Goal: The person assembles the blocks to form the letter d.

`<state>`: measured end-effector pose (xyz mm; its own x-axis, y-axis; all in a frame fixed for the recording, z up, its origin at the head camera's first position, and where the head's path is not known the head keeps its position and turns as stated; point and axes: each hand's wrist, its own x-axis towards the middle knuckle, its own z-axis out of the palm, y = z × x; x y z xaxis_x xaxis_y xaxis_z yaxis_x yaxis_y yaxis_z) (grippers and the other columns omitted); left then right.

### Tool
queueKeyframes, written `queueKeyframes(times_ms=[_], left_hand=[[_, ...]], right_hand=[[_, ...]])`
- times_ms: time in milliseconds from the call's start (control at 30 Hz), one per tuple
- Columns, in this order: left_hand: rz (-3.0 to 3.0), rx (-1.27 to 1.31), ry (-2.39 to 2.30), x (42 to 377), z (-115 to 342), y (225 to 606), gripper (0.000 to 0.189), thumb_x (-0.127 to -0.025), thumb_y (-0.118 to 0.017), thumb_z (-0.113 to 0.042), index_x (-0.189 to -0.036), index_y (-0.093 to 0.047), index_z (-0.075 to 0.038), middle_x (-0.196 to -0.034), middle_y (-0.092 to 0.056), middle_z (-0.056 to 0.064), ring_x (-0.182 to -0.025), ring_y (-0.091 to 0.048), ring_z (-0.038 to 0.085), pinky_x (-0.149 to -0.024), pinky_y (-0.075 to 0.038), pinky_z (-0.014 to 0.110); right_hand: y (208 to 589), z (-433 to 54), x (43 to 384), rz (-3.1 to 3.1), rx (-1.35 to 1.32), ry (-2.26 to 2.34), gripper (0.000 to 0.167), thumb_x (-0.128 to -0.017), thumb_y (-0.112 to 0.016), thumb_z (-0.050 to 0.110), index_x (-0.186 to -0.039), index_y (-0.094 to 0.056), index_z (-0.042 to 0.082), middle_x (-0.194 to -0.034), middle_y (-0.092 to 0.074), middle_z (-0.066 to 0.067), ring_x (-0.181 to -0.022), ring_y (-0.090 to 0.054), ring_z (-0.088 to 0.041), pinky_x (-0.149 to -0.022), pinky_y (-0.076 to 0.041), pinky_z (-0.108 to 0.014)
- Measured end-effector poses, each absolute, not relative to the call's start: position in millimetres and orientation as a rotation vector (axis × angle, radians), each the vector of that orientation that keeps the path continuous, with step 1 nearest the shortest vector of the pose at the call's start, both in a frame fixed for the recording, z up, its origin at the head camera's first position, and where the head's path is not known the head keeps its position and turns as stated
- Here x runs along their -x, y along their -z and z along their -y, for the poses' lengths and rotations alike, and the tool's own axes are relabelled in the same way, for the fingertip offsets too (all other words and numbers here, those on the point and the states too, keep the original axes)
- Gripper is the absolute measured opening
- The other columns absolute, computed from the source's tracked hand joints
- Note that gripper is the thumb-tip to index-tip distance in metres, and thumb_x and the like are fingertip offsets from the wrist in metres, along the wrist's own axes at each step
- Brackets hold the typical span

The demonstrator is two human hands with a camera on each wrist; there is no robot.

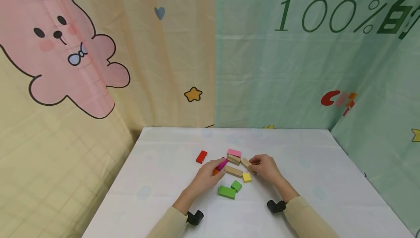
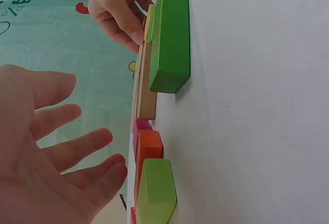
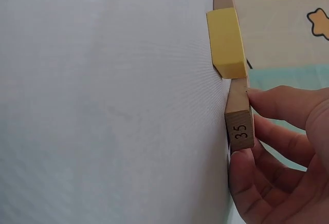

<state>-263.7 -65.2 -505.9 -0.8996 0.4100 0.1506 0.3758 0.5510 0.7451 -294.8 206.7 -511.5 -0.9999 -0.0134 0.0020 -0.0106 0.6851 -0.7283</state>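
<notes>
My right hand (image 1: 266, 168) pinches a plain wooden block (image 3: 240, 126) between thumb and fingers; the number 35 shows on its end. My left hand (image 1: 206, 176) hovers over the left side of the group with fingers spread, and nothing is in its grasp in the left wrist view. Beneath it, an orange block (image 2: 150, 144) and a magenta block (image 1: 222, 163) are partly covered in the head view. A yellow block (image 1: 247, 178) lies beside the held one. Two more wooden blocks, one the front wooden block (image 1: 233, 171), lie between the hands.
A pink block (image 1: 234, 152) lies behind the wooden ones. Off to the left is a red block (image 1: 201, 156). Nearer the front are a large green block (image 1: 226, 192) and a small green block (image 1: 236, 186). Printed curtains (image 1: 177, 48) stand around the white table (image 1: 157, 165).
</notes>
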Motion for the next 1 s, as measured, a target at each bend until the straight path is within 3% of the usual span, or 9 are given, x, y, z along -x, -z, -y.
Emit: queueKeyframes(times_ms=[367,567,767,1000], left_hand=[[-2.687,-0.622,-1.325,281,40,503,0.051,-0.1,-0.064,-0.028,-0.148,-0.052,-0.017,-0.135,-0.06,0.008,-0.114,-0.057,0.021,-0.093,-0.053,0.039],[-2.632,-0.563,-1.374,285,24,503,0.047,-0.101,-0.064,-0.025,-0.146,-0.055,-0.018,-0.129,-0.063,0.004,-0.093,-0.056,0.015,-0.074,-0.052,0.028],[-2.605,-0.562,-1.399,283,1,502,0.046,-0.1,-0.064,-0.02,-0.145,-0.056,-0.017,-0.128,-0.064,0.004,-0.084,-0.055,0.012,-0.065,-0.05,0.025],[-2.575,-0.531,-1.43,279,-8,497,0.048,-0.1,-0.064,-0.02,-0.146,-0.054,-0.013,-0.13,-0.064,0.006,-0.09,-0.058,0.01,-0.071,-0.053,0.025]], right_hand=[[510,-198,300,-2.867,-0.038,1.249,0.017,-0.084,-0.082,0.012,-0.096,-0.071,0.008,-0.08,-0.064,-0.003,-0.069,-0.057,-0.018,-0.059,-0.05,-0.029],[505,-201,301,-2.865,-0.031,1.223,0.019,-0.083,-0.084,0.014,-0.095,-0.07,0.008,-0.081,-0.064,-0.003,-0.07,-0.058,-0.018,-0.058,-0.05,-0.029],[505,-209,301,-2.844,-0.007,1.201,0.021,-0.082,-0.084,0.013,-0.099,-0.072,0.009,-0.082,-0.064,-0.004,-0.071,-0.059,-0.018,-0.061,-0.05,-0.031],[507,-210,300,-2.805,-0.019,1.238,0.025,-0.085,-0.08,0.01,-0.109,-0.072,0.008,-0.085,-0.065,-0.005,-0.072,-0.06,-0.019,-0.062,-0.052,-0.032]])
